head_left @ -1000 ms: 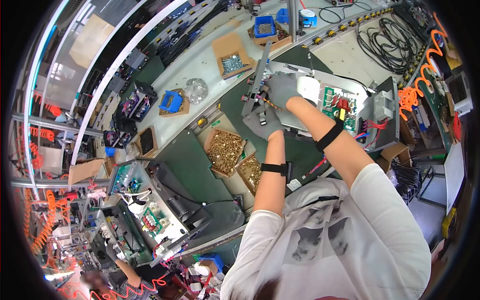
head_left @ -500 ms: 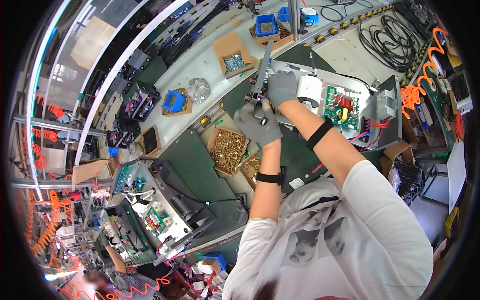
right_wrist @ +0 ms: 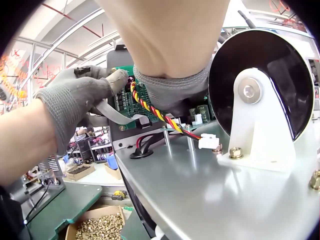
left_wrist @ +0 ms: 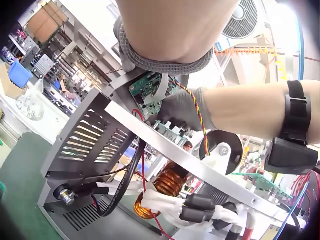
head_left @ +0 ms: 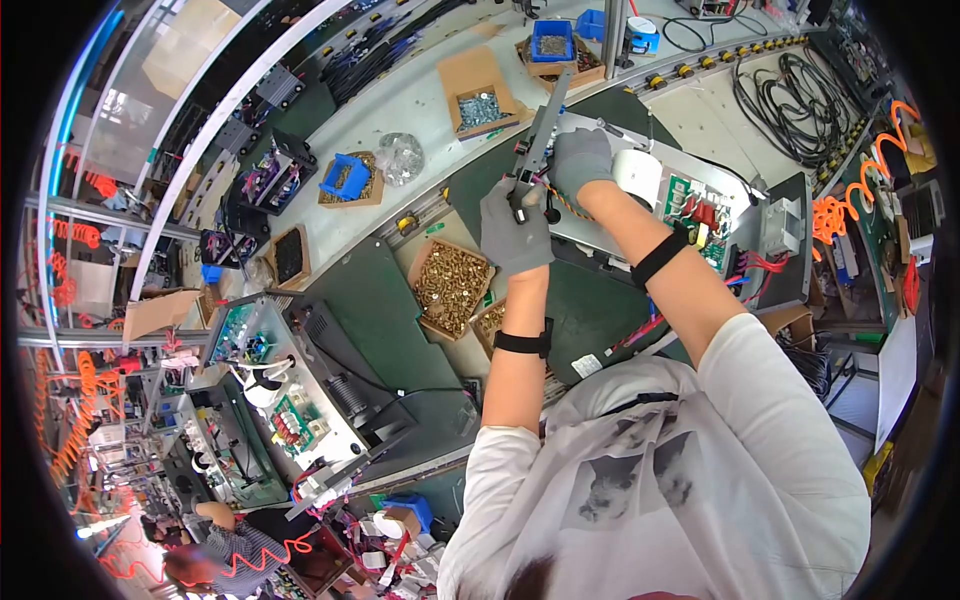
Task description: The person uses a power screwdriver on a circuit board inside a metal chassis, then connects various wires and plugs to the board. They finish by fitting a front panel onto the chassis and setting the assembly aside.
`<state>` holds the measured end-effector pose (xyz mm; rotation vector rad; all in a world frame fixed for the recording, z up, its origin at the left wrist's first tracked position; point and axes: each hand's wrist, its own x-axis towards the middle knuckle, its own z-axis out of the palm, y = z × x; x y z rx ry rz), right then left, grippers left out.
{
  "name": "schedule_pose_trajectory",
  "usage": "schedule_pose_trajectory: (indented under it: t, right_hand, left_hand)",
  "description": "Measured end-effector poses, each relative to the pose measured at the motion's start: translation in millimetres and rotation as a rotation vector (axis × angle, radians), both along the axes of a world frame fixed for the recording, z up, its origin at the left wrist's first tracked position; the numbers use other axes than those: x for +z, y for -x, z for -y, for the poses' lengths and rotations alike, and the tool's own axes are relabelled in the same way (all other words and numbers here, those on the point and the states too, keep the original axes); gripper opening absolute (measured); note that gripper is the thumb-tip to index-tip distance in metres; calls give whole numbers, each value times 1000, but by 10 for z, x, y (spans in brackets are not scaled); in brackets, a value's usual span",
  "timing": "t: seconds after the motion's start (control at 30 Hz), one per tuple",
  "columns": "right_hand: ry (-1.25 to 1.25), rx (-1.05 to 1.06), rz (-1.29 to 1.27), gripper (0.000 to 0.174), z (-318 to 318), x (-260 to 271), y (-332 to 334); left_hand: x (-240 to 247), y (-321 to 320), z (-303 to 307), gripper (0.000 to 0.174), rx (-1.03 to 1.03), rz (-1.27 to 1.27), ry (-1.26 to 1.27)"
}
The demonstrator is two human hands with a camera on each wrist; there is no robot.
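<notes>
Both hands wear grey gloves and work at an upright dark panel (head_left: 545,130) that carries a green circuit board (right_wrist: 136,105). My left hand (right_wrist: 82,95) is at the board's edge, pinching the upper end of a twisted red, yellow and black cable (right_wrist: 157,114). A grey ribbon cable (right_wrist: 117,117) runs from under this hand to the board. The cable's white plug (right_wrist: 208,141) hangs loose over the metal chassis (right_wrist: 200,175). My right hand (head_left: 583,160) is behind the board in the left wrist view; its fingertips are hidden, so I cannot tell what they hold.
A white drum-shaped part (head_left: 637,178) and another green board (head_left: 695,215) stand on the chassis. Boxes of brass fasteners (head_left: 450,285) lie to the left on the bench. A second unit (head_left: 290,400) sits further left. Coiled black cable (head_left: 795,105) lies behind on the right.
My left hand drew back with its fingers spread, then returned to the panel's lower end. The right hand stays behind the panel. The head view has shifted slightly.
</notes>
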<state>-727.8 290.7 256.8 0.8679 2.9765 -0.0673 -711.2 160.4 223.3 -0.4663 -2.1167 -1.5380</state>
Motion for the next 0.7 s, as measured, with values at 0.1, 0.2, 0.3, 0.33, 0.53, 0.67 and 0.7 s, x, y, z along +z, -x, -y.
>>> schedule_pose_trajectory:
  t: [0.1, 0.2, 0.3, 0.33, 0.53, 0.67, 0.7]
  right_hand:
    - [-19, 27, -36, 22, 1, 2, -26]
    - [-13, 26, 17, 24, -10, 29, -21]
    - [84, -7, -27, 25, -80, -47, -10]
    - [106, -24, -30, 27, -87, -53, -7]
    - [243, -173, -40, 33, -43, 176, -69]
    - [196, -114, -43, 29, -51, 123, -65]
    - [154, -95, -24, 27, -53, 99, -61]
  left_hand:
    - [36, -23, 5, 29, 8, 27, 9]
    - [44, -24, 11, 29, 4, 55, 12]
    - [26, -7, -4, 29, 14, 40, 35]
    - [32, -14, -8, 28, 28, 27, 55]
    - [32, -7, -30, 26, 3, 60, -5]
    - [-24, 30, -27, 27, -28, 90, -83]
    - [-30, 27, -34, 27, -22, 94, -87]
